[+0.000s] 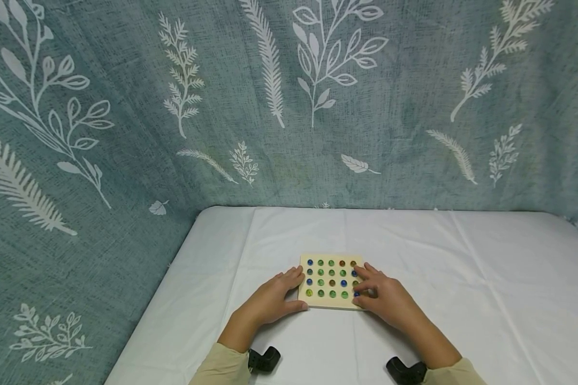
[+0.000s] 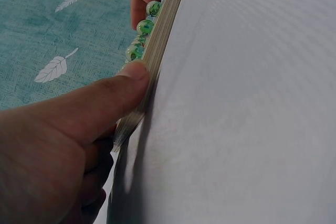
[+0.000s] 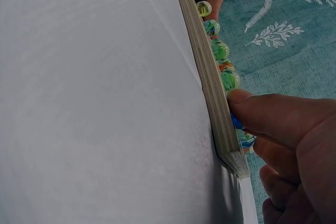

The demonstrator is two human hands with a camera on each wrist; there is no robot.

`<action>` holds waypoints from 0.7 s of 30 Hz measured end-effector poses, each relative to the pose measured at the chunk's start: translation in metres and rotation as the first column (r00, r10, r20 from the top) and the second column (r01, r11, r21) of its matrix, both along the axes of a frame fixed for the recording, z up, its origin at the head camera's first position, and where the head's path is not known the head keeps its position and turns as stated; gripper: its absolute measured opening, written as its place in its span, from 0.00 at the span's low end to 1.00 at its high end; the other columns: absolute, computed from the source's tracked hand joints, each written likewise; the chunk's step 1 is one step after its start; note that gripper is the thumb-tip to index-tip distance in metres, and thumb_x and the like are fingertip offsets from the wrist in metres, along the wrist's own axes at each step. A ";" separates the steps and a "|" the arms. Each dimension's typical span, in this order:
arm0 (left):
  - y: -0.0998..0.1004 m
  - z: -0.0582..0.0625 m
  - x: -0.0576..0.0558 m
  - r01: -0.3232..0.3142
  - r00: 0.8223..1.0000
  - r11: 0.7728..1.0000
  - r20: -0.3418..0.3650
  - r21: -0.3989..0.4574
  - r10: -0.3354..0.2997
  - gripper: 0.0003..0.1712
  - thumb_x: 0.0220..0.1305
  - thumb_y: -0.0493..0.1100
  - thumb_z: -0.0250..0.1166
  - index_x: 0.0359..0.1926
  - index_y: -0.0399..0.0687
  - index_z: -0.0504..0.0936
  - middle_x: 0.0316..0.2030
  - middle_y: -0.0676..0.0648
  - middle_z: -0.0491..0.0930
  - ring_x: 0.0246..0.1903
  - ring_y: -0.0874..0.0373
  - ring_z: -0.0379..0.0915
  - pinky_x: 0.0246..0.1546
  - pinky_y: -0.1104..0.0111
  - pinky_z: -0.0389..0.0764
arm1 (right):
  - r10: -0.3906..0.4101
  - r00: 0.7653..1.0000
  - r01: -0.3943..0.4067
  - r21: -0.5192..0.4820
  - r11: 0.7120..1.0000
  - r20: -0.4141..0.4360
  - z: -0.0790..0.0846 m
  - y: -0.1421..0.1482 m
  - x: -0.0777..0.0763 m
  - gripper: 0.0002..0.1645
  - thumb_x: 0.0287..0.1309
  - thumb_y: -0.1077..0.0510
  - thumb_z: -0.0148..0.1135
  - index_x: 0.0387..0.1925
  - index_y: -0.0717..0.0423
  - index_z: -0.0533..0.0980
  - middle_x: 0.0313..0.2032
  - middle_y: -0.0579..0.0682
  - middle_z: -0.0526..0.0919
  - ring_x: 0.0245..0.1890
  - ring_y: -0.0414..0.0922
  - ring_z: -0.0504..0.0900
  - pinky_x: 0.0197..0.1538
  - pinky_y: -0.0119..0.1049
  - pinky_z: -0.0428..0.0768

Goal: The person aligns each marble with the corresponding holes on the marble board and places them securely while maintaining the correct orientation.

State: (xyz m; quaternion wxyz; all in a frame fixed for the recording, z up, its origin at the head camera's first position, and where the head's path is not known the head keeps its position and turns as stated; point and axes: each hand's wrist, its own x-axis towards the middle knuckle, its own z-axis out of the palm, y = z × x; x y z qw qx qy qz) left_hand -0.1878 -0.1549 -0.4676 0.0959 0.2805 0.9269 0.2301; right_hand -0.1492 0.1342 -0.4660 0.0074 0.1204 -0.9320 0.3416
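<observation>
A pale wooden board (image 1: 334, 304) lies on the white cloth, with rows of glass marbles in its holes. Green marbles (image 1: 331, 294) are the most common, with some blue, amber and yellow ones among them. My left hand (image 1: 273, 299) holds the board's left side, thumb at the near left corner and fingertips along the edge. At the near right corner my right hand (image 1: 387, 297) pinches a blue marble (image 3: 237, 122) between thumb and forefinger, low over the board. The right fingers partly hide the rightmost column of marbles.
The white tablecloth (image 1: 414, 240) shows fold creases around the board. A green-blue curtain (image 1: 289, 160) with white leaf prints hangs behind the table and along its left side. Black wrist devices (image 1: 265, 360) sit at both sleeves.
</observation>
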 end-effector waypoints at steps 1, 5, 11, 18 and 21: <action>0.000 0.000 0.000 0.001 1.000 1.000 0.000 0.000 -0.001 0.45 0.60 0.61 0.67 0.73 0.49 0.65 0.75 0.53 0.57 0.74 0.56 0.52 0.75 0.58 0.56 | -0.002 1.000 0.002 0.000 1.000 0.001 0.000 0.000 0.000 0.13 0.52 0.55 0.73 0.41 0.49 0.87 0.68 0.52 0.70 0.73 0.59 0.60 0.69 0.64 0.63; 0.001 0.000 0.001 0.009 1.000 1.000 0.000 0.002 -0.009 0.44 0.60 0.61 0.67 0.73 0.49 0.65 0.75 0.53 0.57 0.74 0.56 0.52 0.75 0.58 0.56 | -0.008 1.000 0.008 -0.004 1.000 0.004 0.000 0.001 0.001 0.13 0.52 0.55 0.74 0.41 0.49 0.87 0.68 0.52 0.70 0.73 0.58 0.60 0.69 0.63 0.63; 0.002 0.000 0.000 0.009 1.000 1.000 0.007 0.007 -0.009 0.44 0.60 0.62 0.67 0.73 0.49 0.65 0.75 0.52 0.56 0.74 0.54 0.53 0.74 0.58 0.57 | 0.007 1.000 -0.007 -0.029 1.000 -0.008 0.001 0.002 0.002 0.12 0.52 0.54 0.74 0.41 0.46 0.87 0.68 0.52 0.71 0.73 0.57 0.60 0.68 0.62 0.65; 0.000 0.004 0.000 -0.052 0.999 0.998 -0.012 0.028 0.052 0.46 0.59 0.61 0.68 0.74 0.52 0.63 0.75 0.52 0.58 0.74 0.53 0.54 0.72 0.55 0.62 | 0.004 0.995 -0.001 0.030 1.000 -0.103 0.012 0.005 0.002 0.17 0.56 0.54 0.71 0.48 0.51 0.84 0.67 0.55 0.72 0.70 0.63 0.64 0.67 0.66 0.63; 0.000 0.007 0.001 -0.100 0.989 0.994 -0.110 0.039 0.104 0.47 0.60 0.61 0.68 0.75 0.54 0.60 0.74 0.51 0.60 0.72 0.53 0.59 0.69 0.54 0.67 | -0.014 0.992 0.032 0.143 0.989 -0.126 0.018 0.009 0.001 0.29 0.57 0.47 0.70 0.58 0.55 0.79 0.70 0.57 0.68 0.71 0.65 0.61 0.66 0.73 0.58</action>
